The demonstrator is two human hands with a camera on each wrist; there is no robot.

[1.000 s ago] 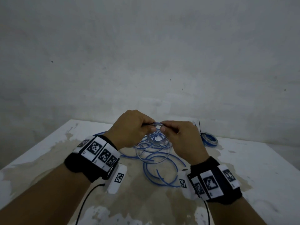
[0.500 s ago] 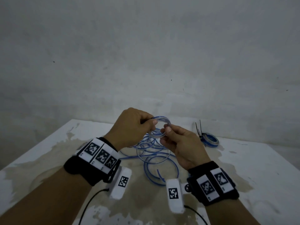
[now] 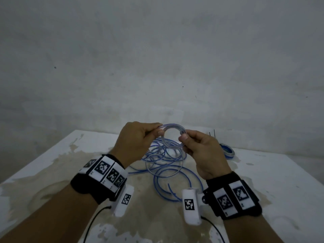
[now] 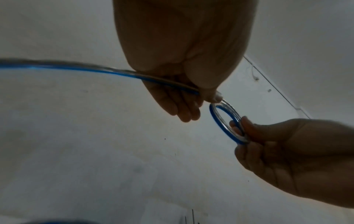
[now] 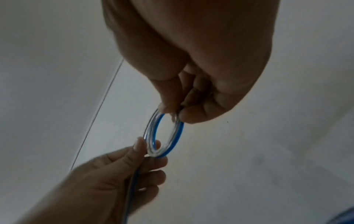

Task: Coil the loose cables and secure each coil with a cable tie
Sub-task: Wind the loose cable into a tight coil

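Both hands are up above the table (image 3: 273, 174), holding one small coil (image 3: 172, 128) of blue-and-clear cable between them. Left hand (image 3: 135, 139) pinches the coil's left side, thumb and forefinger, other fingers curled in; the loose cable (image 4: 80, 68) runs back through that hand, off past the wrist. Right hand (image 3: 201, 151) pinches the coil's right side with thumb (image 3: 183, 137) over the turns, fingers curled behind. Coil has a few turns, stands roughly upright, open middle facing the person. Below the hands, the loose loops (image 3: 168, 165) lie in a tangle on the table. Just right of the right hand sits a second coil (image 3: 228, 151), flat on the table, with thin black ties (image 3: 214, 133) sticking up beside it.
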